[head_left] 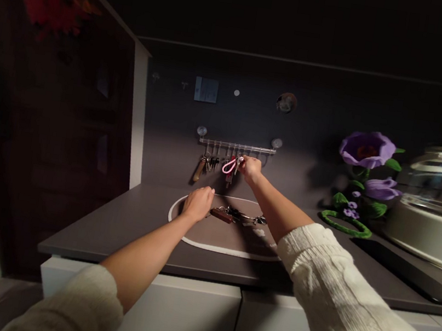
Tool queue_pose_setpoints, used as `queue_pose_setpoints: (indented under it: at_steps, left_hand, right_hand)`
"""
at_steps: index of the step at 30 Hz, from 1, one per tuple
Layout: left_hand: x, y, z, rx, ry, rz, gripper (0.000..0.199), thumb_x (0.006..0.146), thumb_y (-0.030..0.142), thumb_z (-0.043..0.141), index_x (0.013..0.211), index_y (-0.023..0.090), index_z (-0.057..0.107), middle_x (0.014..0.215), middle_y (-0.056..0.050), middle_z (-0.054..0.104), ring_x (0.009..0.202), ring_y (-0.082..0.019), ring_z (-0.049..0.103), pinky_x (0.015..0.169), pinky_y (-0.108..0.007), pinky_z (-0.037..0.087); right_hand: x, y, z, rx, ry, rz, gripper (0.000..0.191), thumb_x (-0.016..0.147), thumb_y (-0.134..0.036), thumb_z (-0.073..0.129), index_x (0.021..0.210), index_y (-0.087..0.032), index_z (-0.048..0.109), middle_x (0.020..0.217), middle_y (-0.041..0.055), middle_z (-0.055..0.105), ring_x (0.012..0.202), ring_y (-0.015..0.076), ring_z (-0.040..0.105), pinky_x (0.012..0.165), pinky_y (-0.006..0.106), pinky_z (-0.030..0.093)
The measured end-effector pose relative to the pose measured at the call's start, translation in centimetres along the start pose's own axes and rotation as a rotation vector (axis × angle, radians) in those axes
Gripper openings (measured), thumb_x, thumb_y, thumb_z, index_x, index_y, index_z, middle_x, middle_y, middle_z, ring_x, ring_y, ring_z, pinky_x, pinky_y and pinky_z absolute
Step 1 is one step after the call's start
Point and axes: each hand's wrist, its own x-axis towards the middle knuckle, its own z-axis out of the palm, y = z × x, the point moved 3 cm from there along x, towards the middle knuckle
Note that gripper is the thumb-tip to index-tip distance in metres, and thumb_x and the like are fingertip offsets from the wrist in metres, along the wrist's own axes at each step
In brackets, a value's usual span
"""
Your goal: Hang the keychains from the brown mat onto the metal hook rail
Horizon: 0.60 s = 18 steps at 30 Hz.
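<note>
My right hand (250,169) is raised to the wall at a clear hook rail (237,146), its fingers pinched on a key ring. A pink loop strap (229,165) hangs beside those fingertips. Other bunches of keys (213,162) hang from the rail's left half, one with a brown fob (199,170). Lower down, my left hand (198,203) is closed over the left part of a brown mat (218,238) with a pale rim; what its fingers hold, if anything, is hidden. More keys lie on the mat near it, among them a reddish-brown fob (222,215).
Purple crochet flowers (368,149) with a green ring base stand at the right, next to a cream appliance (436,225) with a clear dome. A flat black object (400,268) lies before them. A dark door (79,166) is at the left.
</note>
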Motion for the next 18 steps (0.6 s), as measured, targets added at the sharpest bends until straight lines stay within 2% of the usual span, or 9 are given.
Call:
queue_pose_setpoints:
  at_steps: [2, 18]
  left_hand:
    - [-0.01, -0.01, -0.03, 0.004, -0.002, 0.002, 0.037, 0.090, 0.032, 0.021, 0.082, 0.018, 0.055, 0.083, -0.008, 0.062, 0.077, -0.017, 0.056, 0.065, -0.027, 0.031]
    - [0.08, -0.20, 0.05, 0.031, 0.017, -0.002, 0.037, 0.090, 0.032, 0.021, 0.081, 0.018, 0.054, 0.085, -0.007, 0.063, 0.078, -0.016, 0.057, 0.064, -0.027, 0.030]
  right_hand:
    - [-0.17, -0.05, -0.08, 0.050, 0.044, 0.048, 0.017, 0.075, -0.011, 0.046, 0.060, -0.017, 0.044, 0.039, -0.0057, 0.041, 0.038, 0.0057, 0.041, 0.047, 0.022, 0.047]
    - [-0.41, -0.19, 0.25, 0.046, 0.041, 0.062, 0.023, 0.076, -0.008, 0.045, 0.054, -0.016, 0.042, 0.035, -0.0055, 0.040, 0.035, 0.0056, 0.041, 0.045, 0.021, 0.048]
